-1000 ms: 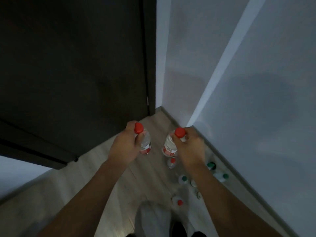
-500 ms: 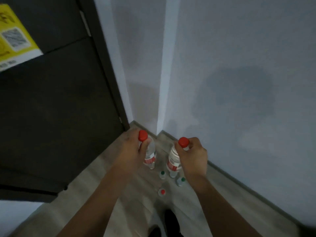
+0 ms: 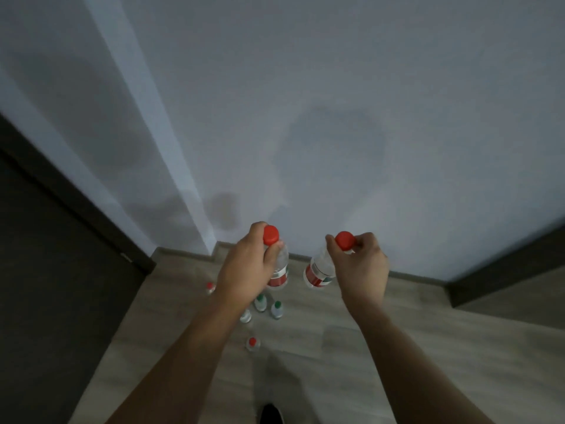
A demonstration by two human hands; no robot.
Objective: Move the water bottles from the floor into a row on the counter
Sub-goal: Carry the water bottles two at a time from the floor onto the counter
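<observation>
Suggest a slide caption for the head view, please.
Each hand, left hand and right hand, holds a red-capped bottle above bottles on the floor.

Red caps (image 3: 271, 235), red-and-green labels (image 3: 316, 277); grey wood-grain floor (image 3: 336, 332), white wall (image 3: 336, 102).

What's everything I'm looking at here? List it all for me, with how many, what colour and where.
Held water bottles: two, clear with red caps and red labels; one in the left hand, one in the right, both above the floor.
Red-capped bottles on the floor: two, one by the left wrist, one nearer the feet.
Green-capped bottles on the floor: three, clustered below the left hand.
Floor: grey wood-look planks.
Wall: pale grey, ahead.
Door: dark, at left.
Shoe: one, dark, bottom edge.
Left hand: grips its bottle's neck.
Right hand: pinches its bottle's cap.
</observation>
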